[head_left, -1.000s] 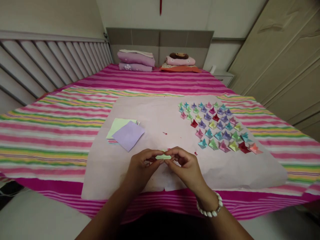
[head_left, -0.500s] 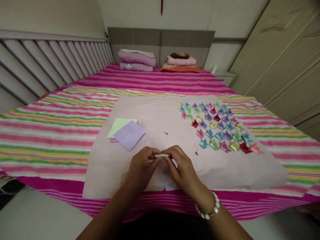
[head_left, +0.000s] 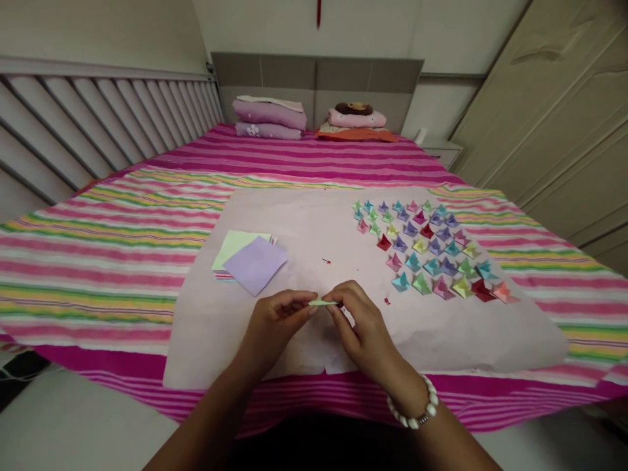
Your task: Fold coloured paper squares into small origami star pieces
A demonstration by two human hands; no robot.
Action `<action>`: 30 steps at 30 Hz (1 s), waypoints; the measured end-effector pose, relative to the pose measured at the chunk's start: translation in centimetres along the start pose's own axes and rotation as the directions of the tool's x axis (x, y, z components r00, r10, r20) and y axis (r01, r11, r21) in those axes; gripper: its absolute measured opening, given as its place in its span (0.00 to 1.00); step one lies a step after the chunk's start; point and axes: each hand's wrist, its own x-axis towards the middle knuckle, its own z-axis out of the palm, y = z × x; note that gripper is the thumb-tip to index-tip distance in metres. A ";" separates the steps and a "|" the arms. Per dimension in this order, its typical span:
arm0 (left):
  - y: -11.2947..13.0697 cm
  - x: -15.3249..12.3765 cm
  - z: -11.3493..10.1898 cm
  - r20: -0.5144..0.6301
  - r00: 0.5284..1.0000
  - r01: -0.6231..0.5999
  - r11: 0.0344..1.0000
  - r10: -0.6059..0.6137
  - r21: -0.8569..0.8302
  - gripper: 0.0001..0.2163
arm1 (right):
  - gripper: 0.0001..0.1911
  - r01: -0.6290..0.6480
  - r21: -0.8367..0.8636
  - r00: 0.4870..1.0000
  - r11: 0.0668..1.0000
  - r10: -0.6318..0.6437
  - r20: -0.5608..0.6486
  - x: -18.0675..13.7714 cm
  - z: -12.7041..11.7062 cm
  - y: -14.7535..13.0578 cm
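My left hand [head_left: 277, 322] and my right hand [head_left: 360, 324] meet over the near part of a pale pink sheet [head_left: 314, 235] spread on the bed. Both pinch a small folded light-green paper [head_left: 324, 303] between their fingertips, held just above the sheet. A white bead bracelet [head_left: 417, 409] is on my right wrist. A stack of square papers with a lilac sheet on top [head_left: 254, 262] lies to the left of my hands. Several small folded paper pieces in many colours [head_left: 426, 248] are laid out in rows to the right.
The bed has a pink, yellow and green striped cover [head_left: 98, 248]. Folded bedding and pillows [head_left: 269, 118] sit at the headboard. A slatted rail [head_left: 98, 124] runs along the left, wardrobe doors [head_left: 554, 118] along the right. Tiny red scraps [head_left: 324, 261] lie on the sheet.
Both hands have shifted slightly right and turned the green paper, which now shows as a thinner strip between the fingertips. Everything else stays put.
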 end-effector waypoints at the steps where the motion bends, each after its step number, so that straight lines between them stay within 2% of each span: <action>1: 0.0 0.0 0.0 0.006 0.999 -0.033 0.998 0.033 0.046 0.08 | 0.11 0.007 -0.003 1.000 1.000 -0.007 0.007 0.0 0.0 0.1; 6: 0.1 -0.1 -0.2 0.060 0.973 -0.231 0.928 0.223 0.291 0.06 | 0.11 0.025 -0.017 0.999 1.000 -0.025 0.034 0.0 0.0 0.2; 10: 0.4 -0.2 -0.3 0.096 0.952 -0.304 0.884 0.289 0.355 0.05 | 0.07 -0.028 0.039 0.999 0.999 0.027 0.036 -0.1 -0.1 0.1; 15: 0.6 -0.1 -0.4 0.128 0.952 -0.303 0.913 0.278 0.273 0.03 | 0.04 -0.115 0.181 0.993 0.977 0.106 0.061 0.0 -0.5 0.3; 18: 0.7 0.0 -0.5 0.171 0.964 -0.237 0.947 0.202 0.215 0.08 | 0.04 -0.117 0.173 0.992 0.978 0.106 0.072 -0.1 -0.5 0.4; 20: 0.7 0.0 -0.6 0.201 0.966 -0.207 0.954 0.164 0.216 0.05 | 0.03 -0.127 0.171 0.990 0.977 0.114 0.084 -0.2 -0.5 0.5; 26: 0.7 0.0 -0.3 0.204 0.954 -0.277 0.910 0.221 0.308 0.05 | 0.04 -0.219 0.281 0.976 0.934 0.204 0.079 -0.1 -0.6 0.2; 30: 0.5 0.1 0.2 0.198 0.947 -0.305 0.900 0.253 0.311 0.06 | 0.05 -0.255 0.307 0.967 0.917 0.246 0.069 0.2 -0.9 0.3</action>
